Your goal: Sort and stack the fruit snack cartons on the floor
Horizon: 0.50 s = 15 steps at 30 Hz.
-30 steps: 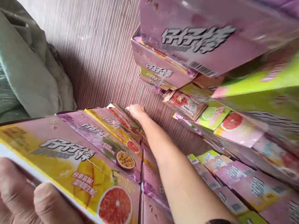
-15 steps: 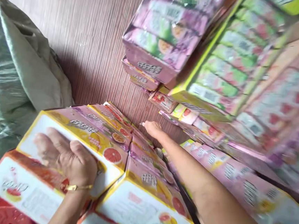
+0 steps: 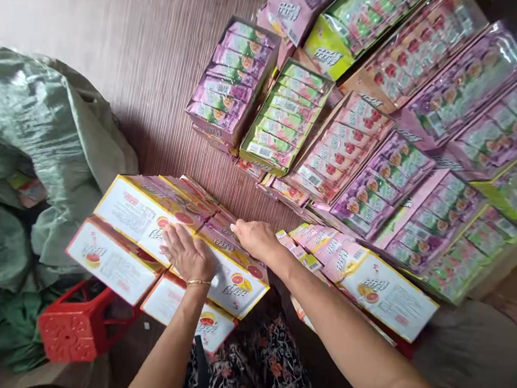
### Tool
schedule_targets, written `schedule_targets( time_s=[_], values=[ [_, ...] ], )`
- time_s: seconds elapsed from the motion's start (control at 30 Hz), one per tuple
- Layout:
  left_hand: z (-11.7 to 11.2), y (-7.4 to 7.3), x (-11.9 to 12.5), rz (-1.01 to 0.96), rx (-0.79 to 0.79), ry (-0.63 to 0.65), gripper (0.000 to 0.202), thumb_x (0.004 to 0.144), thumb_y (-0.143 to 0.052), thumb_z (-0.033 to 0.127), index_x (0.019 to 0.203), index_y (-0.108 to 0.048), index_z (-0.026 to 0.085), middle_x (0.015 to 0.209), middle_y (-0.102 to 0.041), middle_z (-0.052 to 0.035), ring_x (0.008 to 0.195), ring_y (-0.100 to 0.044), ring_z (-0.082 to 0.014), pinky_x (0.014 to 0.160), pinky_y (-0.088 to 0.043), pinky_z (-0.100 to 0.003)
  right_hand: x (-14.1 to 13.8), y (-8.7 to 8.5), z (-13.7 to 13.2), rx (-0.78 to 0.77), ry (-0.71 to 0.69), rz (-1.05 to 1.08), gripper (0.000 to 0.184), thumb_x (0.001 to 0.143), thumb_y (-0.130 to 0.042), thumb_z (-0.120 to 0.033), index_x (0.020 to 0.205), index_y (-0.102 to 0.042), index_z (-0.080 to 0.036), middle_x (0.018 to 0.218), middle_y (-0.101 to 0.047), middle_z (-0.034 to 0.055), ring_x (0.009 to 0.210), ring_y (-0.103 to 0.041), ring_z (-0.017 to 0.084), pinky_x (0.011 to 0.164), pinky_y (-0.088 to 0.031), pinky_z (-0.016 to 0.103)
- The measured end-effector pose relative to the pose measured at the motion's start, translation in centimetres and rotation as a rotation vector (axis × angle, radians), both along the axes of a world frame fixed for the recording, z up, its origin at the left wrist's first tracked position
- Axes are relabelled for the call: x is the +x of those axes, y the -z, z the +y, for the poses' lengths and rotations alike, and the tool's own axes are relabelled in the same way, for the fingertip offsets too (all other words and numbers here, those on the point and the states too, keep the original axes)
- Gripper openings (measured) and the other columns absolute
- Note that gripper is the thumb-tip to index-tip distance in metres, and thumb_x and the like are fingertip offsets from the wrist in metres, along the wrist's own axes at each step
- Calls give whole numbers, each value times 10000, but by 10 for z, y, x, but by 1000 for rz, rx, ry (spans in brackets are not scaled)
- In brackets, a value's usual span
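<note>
Stacked cartons [image 3: 130, 210] with white ends, yellow edges and pink-purple sides with grapefruit pictures stand in two layers in front of me. The lower ones, such as the carton [image 3: 110, 262] at the left, have orange-red edges. My left hand [image 3: 190, 254] lies open against the white ends of the upper cartons, fingers stretched out, a thin gold bracelet at the wrist. My right hand [image 3: 254, 239] rests on top of the cartons at their right side. Its fingers are curled together and partly hidden, so anything in them cannot be made out.
Display boxes [image 3: 339, 147] of pink, green and purple packets are stacked at the right. Another row of cartons [image 3: 390, 293] stands below them. Green wrapped sacks [image 3: 64, 141] lie at the left, beside a red plastic stool [image 3: 70, 328]. Brown striped floor [image 3: 161, 59] lies beyond.
The view has pulled back and steadied, showing more display boxes and the stool. My left hand has shifted right along the carton ends. My right hand has come nearer to it.
</note>
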State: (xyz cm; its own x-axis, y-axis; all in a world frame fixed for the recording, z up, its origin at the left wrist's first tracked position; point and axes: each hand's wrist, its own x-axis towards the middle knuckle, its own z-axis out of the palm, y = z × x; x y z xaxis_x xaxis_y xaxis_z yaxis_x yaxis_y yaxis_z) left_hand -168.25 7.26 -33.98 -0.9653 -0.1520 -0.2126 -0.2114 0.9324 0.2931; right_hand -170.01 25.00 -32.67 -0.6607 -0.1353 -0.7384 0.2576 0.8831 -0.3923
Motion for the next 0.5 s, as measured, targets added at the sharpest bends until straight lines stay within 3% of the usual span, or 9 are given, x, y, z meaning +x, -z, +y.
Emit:
schedule_targets(
  time_s=[0.13, 0.3, 0.4, 0.5],
  values=[
    [3, 12, 0, 33, -43, 1, 662, 933, -304, 354, 1496, -350, 11, 1593, -273, -219, 1526, -101, -287, 1233, -27, -532, -4, -2, -14, -83, -90, 13, 447, 1050, -290, -414, 1129, -648, -158, 996, -732, 148, 1006, -695, 283, 823, -540, 371],
    [1, 17, -1, 52, -78, 10, 658, 945, -295, 362, 1515, -321, 35, 1603, -256, -207, 1528, -90, -274, 1235, -28, -526, -5, 4, -22, -151, -169, 33, 425, 1048, -304, -372, 1095, -663, -148, 1031, -726, 135, 1001, -691, 286, 818, -541, 380],
    [4, 19, 2, 66, -91, 26, 660, 956, -285, 378, 1518, -315, 31, 1607, -247, -206, 1527, -94, -279, 1235, -24, -521, 22, 3, -10, -144, -204, 1, 432, 1051, -289, -389, 1100, -653, -163, 1024, -728, 126, 992, -691, 283, 787, -529, 366],
    [7, 19, 2, 80, -99, 27, 658, 961, -291, 375, 1519, -309, 27, 1606, -245, -212, 1524, -106, -290, 1233, -30, -525, 73, -11, 22, -113, -272, -52, 463, 1056, -247, -409, 1077, -650, -183, 974, -734, 116, 929, -701, 287, 735, -508, 362]
  ],
)
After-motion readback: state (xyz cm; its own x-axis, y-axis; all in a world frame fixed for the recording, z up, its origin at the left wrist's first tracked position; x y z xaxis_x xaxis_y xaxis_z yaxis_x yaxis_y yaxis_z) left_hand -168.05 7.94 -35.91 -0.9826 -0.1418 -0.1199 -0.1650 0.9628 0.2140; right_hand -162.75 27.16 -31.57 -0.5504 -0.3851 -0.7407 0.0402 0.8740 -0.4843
